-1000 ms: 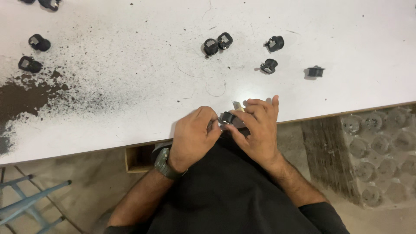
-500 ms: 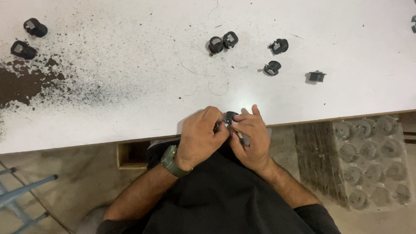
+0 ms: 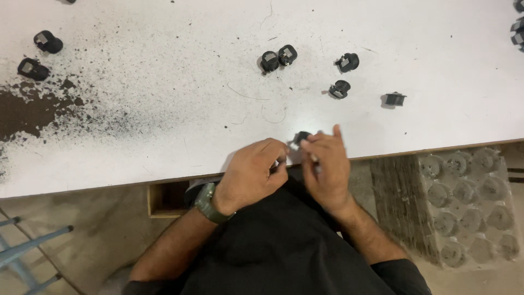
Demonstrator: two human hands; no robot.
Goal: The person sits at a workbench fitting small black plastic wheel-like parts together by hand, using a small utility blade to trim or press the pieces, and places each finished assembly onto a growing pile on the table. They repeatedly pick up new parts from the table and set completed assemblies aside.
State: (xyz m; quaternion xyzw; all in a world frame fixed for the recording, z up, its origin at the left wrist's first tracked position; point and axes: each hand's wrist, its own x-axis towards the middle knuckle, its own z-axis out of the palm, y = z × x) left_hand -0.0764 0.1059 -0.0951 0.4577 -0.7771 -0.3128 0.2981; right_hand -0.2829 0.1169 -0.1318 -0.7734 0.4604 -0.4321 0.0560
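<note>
My left hand (image 3: 254, 173) and my right hand (image 3: 326, 164) meet at the near edge of a white table (image 3: 164, 82). Between their fingertips they pinch a small black round part (image 3: 301, 137), which pokes out above my right fingers. A thin pale piece shows at my right hand's fingers; what it is I cannot tell. A dark watch (image 3: 206, 202) sits on my left wrist. My black-clothed lap lies under both hands.
Several small black parts lie on the table: a pair (image 3: 278, 57) at the middle, three more (image 3: 347, 62) to the right, two (image 3: 41, 54) at far left. Dark powder (image 3: 27, 112) stains the left side. A grey moulded tray (image 3: 469, 202) lies on the floor right; a blue frame (image 3: 27, 251) stands lower left.
The view has drifted, so the table's parts sit lower in frame. My hands stay together at the table edge, fingers shifted around the black part, which now shows above my right hand.
</note>
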